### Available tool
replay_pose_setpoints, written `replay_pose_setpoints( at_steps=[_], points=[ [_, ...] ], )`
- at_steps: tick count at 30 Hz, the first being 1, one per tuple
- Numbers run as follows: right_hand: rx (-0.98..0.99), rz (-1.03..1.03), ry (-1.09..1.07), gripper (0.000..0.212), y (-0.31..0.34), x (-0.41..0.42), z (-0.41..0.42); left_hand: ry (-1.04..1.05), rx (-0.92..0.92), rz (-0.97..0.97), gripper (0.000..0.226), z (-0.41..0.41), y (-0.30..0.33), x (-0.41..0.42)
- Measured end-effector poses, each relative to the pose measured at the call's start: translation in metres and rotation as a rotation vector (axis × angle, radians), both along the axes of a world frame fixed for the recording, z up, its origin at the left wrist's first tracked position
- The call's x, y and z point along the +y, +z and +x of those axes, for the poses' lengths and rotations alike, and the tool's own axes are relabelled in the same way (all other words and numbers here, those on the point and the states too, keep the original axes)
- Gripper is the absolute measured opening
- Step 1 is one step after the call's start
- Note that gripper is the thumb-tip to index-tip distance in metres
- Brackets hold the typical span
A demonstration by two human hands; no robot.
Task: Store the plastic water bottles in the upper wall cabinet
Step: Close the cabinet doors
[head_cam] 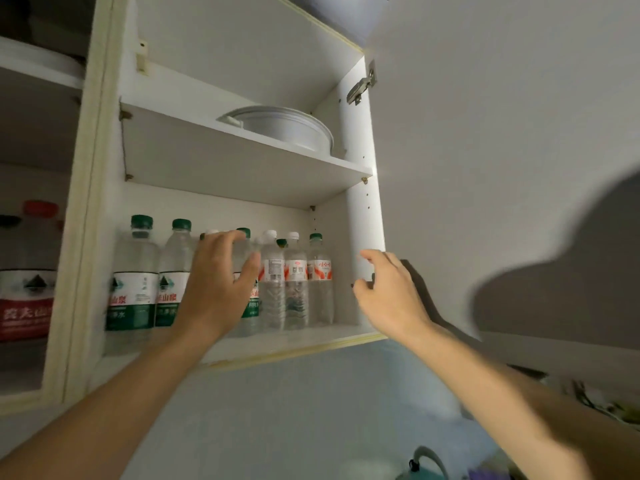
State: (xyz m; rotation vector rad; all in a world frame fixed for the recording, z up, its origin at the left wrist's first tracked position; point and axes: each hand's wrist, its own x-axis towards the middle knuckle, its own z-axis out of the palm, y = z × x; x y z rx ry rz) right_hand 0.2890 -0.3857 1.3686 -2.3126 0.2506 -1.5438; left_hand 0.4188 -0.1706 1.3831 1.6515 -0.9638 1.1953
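Clear plastic water bottles (pixel 221 282) stand in a row on the wall cabinet (pixel 242 348) bottom shelf, below the white pan (pixel 284 128). Our left hand (pixel 216 289) reaches w/ fingers spread, gripping nothing; right hand (pixel 388 292) loosely open at the cabinet's right edge. Risk: left hand knocks the front bottles over.

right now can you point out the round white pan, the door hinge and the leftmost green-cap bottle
round white pan (pixel 287 128), head view, on its side wall
door hinge (pixel 362 86), head view, on the metal arm
leftmost green-cap bottle (pixel 133 289), head view, on its label
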Motion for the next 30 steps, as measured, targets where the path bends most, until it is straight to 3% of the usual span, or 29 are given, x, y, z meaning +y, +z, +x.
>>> replay_pose_setpoints(
  at_steps=[6,12,21,23,26,30],
  points=[
    [-0.114,-0.127,-0.061,0.052,0.015,0.047,-0.111,-0.333,0.117,-0.048,0.04,-0.075,0.005,-0.026],
    [-0.304,-0.248,-0.1,0.048,0.036,0.068,-0.223,-0.614,0.115,0.014,0.043,-0.169,0.025,-0.079],
    [-0.371,-0.452,-0.381,0.052,0.029,0.029,-0.335,-0.586,0.074,0.323,0.076,-0.283,0.013,-0.161],
    [-0.391,-0.444,-0.339,0.057,0.026,0.015,-0.346,-0.604,0.106,0.358,0.079,-0.298,0.005,-0.175],
    [-0.379,-0.235,-0.127,0.063,0.021,-0.005,-0.355,-0.611,0.154,0.349,0.078,-0.309,-0.003,-0.187],
    [-0.506,-0.068,0.167,0.068,0.008,-0.026,-0.357,-0.524,0.131,0.418,0.078,-0.312,-0.016,-0.186]
  ],
)
